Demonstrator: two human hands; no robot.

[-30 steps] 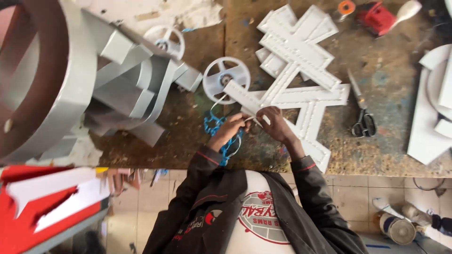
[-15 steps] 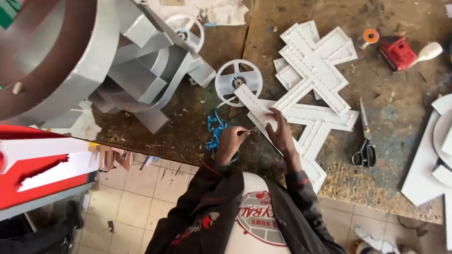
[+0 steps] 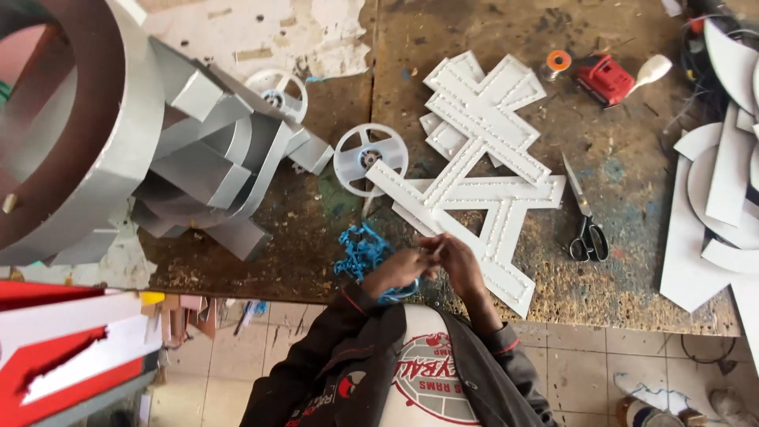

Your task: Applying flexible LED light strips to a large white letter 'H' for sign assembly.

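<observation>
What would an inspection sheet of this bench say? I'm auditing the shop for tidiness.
Surface: worn brown wooden bench, stained and scuffed.
Job's things: white dotted letter-shaped panels; tangled blue strip by the hands.
Clutter: white plastic reel, black-handled scissors, red tool, grey metal channel letters.
Hands: left hand and right hand meet over a small piece at the bench edge.
Cables: dark wires at the far right corner.
Surroundings: tiled floor.

Dark open jacket with red-trimmed cuffs over a white shirt with a red print.
</observation>
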